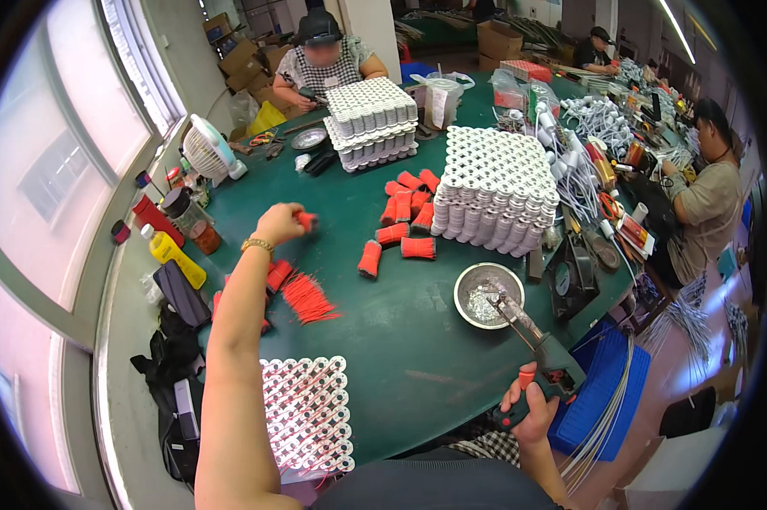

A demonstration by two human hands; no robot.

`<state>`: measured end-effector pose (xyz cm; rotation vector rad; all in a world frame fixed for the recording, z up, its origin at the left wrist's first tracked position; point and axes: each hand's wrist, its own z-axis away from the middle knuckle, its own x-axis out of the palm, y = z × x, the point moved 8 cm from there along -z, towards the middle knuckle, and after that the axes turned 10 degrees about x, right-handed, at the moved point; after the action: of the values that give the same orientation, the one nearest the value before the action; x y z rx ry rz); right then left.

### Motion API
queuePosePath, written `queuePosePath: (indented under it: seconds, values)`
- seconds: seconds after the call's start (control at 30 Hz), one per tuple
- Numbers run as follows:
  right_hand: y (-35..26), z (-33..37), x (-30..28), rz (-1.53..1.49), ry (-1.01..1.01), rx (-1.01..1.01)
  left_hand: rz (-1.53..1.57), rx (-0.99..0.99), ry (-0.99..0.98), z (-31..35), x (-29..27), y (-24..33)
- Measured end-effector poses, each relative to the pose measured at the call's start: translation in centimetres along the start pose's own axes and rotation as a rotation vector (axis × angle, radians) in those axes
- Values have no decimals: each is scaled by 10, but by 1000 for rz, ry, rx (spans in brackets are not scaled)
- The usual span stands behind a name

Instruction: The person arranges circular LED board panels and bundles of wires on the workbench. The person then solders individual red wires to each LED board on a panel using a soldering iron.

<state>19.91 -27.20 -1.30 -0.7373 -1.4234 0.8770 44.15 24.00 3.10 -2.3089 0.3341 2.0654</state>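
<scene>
My left hand [280, 226] is stretched forward over the green table, its fingers closed on a red bundle of short wires [309, 223]. Just nearer lies a loose fan of red wires [309, 299]. My right hand [530, 413] grips a soldering gun [555, 364] at the lower right. The gun's tip reaches over a metal bowl [477, 316] with silvery bits inside. Close by my left forearm sits a panel of round white discs [309, 412] with red wires laid across it. Several tied red bundles [402, 246] lie in the middle.
Tall stacks of white disc panels [496, 183] stand beyond the bowl and farther back. A fan [209, 151], a yellow bottle [175, 255] and a jar [192, 223] line the left edge. A blue crate [600, 408] is at right. Other people sit around the table.
</scene>
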Motion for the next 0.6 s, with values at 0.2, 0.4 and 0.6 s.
queuePosePath:
  seconds: [0.2, 0.4, 0.6]
  values:
    - [-2, 13, -11, 21, 47, -33, 994, -146, 79, -86, 36, 80]
    - [-13, 23, -47, -84, 202, -93, 790, 54, -262, -76, -6, 145]
    - [-18, 14, -57, -122, 192, -48, 248, 22, -543, 31, 7, 8]
